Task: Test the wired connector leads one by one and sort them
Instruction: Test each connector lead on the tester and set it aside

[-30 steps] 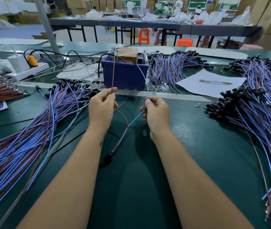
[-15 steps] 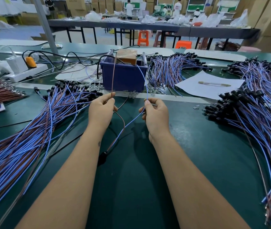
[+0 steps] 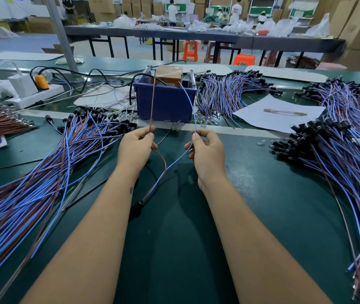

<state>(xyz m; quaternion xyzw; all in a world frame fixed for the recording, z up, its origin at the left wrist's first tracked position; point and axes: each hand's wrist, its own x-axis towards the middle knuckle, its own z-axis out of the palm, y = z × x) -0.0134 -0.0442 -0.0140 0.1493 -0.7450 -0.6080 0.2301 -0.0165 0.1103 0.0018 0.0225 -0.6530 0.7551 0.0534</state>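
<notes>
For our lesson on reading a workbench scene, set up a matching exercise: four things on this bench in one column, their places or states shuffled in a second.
Things:
1. brown wire
2. blue wire
3. black connector
4. white paper sheet

States:
A. lies under a thin strip
B. pinched by the left hand
C. rests on the green mat, between the forearms
D. pinched by the right hand

Pairs: 1-B, 2-D, 3-C, 4-A

A white power strip carrying an orange plug lies at far left, and a white paper sheet bearing a flat metal strip lies at right.
</notes>
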